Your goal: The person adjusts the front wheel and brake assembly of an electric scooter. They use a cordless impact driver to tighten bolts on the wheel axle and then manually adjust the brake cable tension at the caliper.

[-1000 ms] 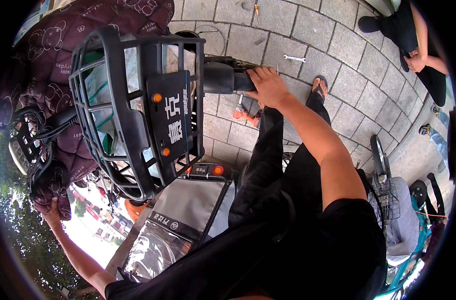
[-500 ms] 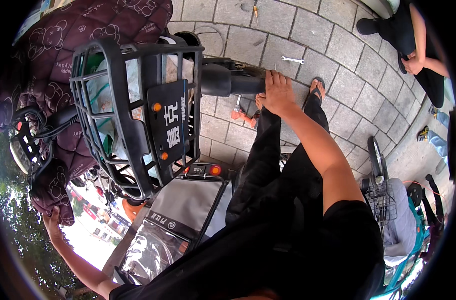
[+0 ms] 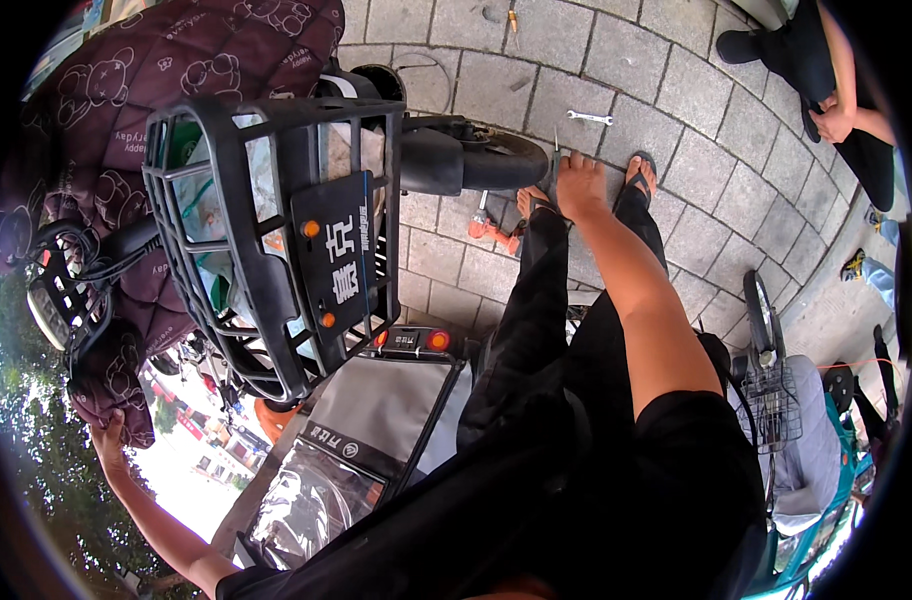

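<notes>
A scooter with a black front basket [image 3: 238, 300] and a black front wheel [image 3: 511, 162] stands at the left, draped in a maroon quilted windshield cover [image 3: 126, 110]. At lower left, my left hand [image 3: 111, 440] is closed round the cover's lower corner [image 3: 116, 400], probably over a handlebar end that the fabric hides. My right hand [image 3: 582, 186] is curled just right of the wheel, apart from it. A thin rod-like tool [image 3: 556, 150] sticks up at its fingers; its kind is too small to tell. Full bags [image 3: 201, 190] fill the basket.
A wrench [image 3: 589, 117] and a yellow-handled screwdriver [image 3: 513, 22] lie on the paving. An orange power tool [image 3: 494, 232] is by my left foot. Behind the basket is a vehicle with a grey cover [image 3: 376, 400]. Another person [image 3: 826, 90] sits at upper right; a bicycle basket [image 3: 773, 405] stands right.
My right hand has come off the front wheel, moved slightly right and curled up. The wheel has turned a little. My left hand remains on the maroon cover.
</notes>
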{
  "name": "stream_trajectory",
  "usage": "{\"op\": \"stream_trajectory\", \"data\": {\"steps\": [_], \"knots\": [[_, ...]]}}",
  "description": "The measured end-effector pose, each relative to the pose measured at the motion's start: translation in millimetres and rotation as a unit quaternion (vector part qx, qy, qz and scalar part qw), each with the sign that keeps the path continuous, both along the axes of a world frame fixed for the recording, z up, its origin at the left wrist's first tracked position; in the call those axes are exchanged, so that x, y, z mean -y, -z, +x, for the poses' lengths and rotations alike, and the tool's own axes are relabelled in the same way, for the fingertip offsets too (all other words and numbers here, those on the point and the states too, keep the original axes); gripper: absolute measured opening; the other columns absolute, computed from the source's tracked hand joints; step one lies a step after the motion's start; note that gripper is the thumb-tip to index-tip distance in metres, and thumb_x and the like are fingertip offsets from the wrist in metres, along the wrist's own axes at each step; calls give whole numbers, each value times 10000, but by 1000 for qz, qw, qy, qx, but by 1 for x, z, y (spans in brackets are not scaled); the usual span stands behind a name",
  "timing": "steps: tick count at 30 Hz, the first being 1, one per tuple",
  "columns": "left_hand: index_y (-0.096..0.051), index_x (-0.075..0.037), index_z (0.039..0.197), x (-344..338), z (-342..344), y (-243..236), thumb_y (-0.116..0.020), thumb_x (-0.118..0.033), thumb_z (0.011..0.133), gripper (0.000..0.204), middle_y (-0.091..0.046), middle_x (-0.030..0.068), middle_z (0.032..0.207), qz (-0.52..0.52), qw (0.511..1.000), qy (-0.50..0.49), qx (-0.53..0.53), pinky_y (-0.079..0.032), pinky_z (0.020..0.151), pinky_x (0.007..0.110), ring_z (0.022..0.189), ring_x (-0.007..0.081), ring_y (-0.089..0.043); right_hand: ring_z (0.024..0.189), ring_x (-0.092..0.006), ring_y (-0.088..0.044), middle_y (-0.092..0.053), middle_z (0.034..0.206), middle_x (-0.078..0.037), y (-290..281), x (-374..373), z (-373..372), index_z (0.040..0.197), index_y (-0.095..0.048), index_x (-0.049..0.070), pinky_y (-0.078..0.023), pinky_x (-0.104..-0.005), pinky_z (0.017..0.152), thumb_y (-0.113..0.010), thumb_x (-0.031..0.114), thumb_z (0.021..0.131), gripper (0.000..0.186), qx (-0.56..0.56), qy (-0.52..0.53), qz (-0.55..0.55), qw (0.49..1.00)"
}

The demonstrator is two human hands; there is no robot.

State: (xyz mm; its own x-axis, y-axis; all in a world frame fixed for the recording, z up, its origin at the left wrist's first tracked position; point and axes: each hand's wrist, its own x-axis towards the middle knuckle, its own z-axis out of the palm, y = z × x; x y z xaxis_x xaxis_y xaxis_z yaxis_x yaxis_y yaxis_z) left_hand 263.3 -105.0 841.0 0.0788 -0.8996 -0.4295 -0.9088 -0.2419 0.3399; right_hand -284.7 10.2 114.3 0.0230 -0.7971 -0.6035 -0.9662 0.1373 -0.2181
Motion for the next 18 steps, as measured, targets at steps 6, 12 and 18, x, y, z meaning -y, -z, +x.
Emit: {"op": "stream_trajectory", "data": {"steps": [6,12,18], "knots": [[-426,-1,1544,2,30,-5,-882,-251,838,877,-582,90,1444,-29,997,-44,55,-406,1127,362,1277,228,-558,1216,-298,-624,-624,1317,-111,-43,24,-2,1352,-553,25,-475,-479,982,-763,487,866,703,16,2,51,999],[-396,3,1556,1,94,-19,-898,-294,825,935,-561,108,1463,-84,984,-54,150,-400,1138,368,1295,240,-545,1280,-308,-553,-570,1388,-151,-99,32,49,1481,-478,19,-407,-453,1074,-812,416,826,835,145,-20,-167,975],[-365,8,1567,9,145,-17,-914,-336,812,995,-540,127,1482,-139,961,-25,238,-394,1148,375,1313,253,-532,1250,-309,-555,-577,1383,-146,-80,38,49,1470,-490,33,-378,-448,1099,-804,394,837,794,211,-31,-252,944]]}}
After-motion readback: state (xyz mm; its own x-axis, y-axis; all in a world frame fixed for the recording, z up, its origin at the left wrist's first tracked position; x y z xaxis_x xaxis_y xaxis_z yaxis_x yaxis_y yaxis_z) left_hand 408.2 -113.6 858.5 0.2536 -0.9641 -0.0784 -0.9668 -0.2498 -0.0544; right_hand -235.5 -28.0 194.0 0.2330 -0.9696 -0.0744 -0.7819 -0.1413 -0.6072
